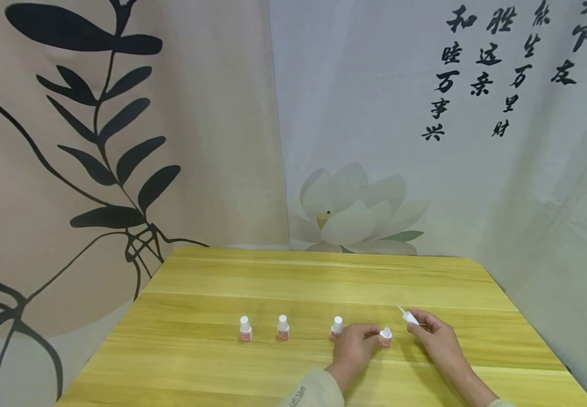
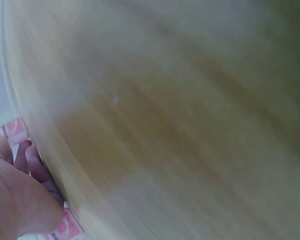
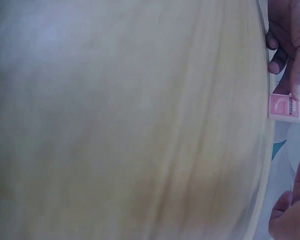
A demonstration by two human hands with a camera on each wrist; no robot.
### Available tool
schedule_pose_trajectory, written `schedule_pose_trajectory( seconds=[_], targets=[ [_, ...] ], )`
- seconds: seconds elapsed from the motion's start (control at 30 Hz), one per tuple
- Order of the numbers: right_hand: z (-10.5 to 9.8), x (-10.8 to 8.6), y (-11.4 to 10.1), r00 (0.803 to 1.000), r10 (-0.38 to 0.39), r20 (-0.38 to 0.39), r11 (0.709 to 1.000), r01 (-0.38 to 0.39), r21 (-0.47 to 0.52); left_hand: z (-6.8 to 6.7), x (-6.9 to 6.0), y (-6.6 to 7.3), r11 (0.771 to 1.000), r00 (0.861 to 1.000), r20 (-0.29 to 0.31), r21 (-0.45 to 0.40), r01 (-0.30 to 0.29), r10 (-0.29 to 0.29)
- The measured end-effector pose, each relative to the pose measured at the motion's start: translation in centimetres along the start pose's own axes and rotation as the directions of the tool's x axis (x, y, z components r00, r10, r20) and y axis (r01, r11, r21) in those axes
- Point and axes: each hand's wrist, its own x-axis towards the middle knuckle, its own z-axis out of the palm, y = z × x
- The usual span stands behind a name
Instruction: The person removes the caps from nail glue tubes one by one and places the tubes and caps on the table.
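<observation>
My left hand (image 1: 353,349) holds a small open bottle (image 1: 385,338) with a pink label, thumb and fingertip at its side. In the right wrist view the same bottle (image 3: 285,107) stands upright on the table, its white neck bare. To its right, my right hand (image 1: 438,339) pinches a white cap (image 1: 411,318) with a thin applicator stem pointing up and away. Partly behind the left hand stands a capped bottle (image 1: 337,327); its pink label (image 2: 66,227) shows in the left wrist view.
Two more capped bottles stand upright to the left, one nearer (image 1: 283,328) and one farther (image 1: 245,329). The wood-grain table (image 1: 293,282) reaches back to a printed curtain (image 1: 222,141).
</observation>
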Motion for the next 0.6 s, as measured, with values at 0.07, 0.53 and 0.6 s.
schedule_pose_trajectory(
  seconds=[0.07,0.53,0.6],
  targets=[
    [0.00,-0.01,0.02,1.000,-0.001,-0.003,1.000,0.001,0.003,0.01,0.01,-0.03,1.000,1.000,0.001,0.000,0.000,0.000],
    [-0.02,0.05,-0.01,1.000,0.003,-0.014,1.000,-0.004,-0.031,0.00,-0.06,-0.06,1.000,1.000,0.010,-0.009,0.007,-0.007],
    [-0.03,0.07,0.00,1.000,0.003,-0.015,0.999,-0.003,-0.036,-0.02,-0.05,-0.05,1.000,1.000,0.011,-0.006,0.006,-0.006]
  ],
)
